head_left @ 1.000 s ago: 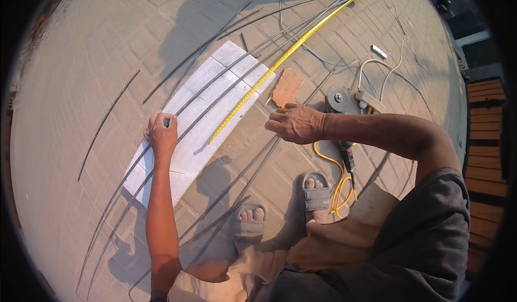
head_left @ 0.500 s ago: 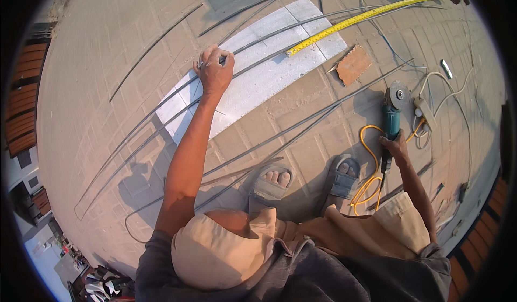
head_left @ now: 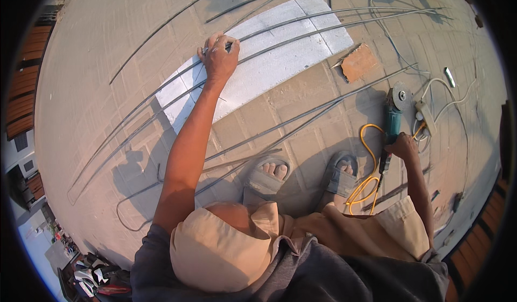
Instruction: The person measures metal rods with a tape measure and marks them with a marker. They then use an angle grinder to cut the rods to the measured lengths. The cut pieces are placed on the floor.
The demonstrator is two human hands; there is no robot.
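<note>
My left hand (head_left: 221, 57) is closed round the upper of two thin dark steel rods (head_left: 285, 23); the fingertips are partly hidden. Both bent rods run across a long white block (head_left: 258, 81) lying on the paving, with thin lines across its top. To the right, my right hand (head_left: 403, 147) grips the lower body of a green and black angle grinder (head_left: 393, 121). Its round grey disc (head_left: 400, 96) points away from me, and the disc appears still. A yellow cord (head_left: 366, 191) loops beside the grinder.
More rods (head_left: 274, 135) lie between the block and my sandalled feet (head_left: 266, 175). A broken reddish-brown piece (head_left: 361, 63) rests off the block's right end. Beyond the grinder are a socket box (head_left: 425, 113) with pale cable and a small silvery object (head_left: 449, 77).
The yellow measuring tape that stretched along the rods to the upper right is gone from view. Both hands keep their places on the rod and the grinder; the view has shifted slightly.
</note>
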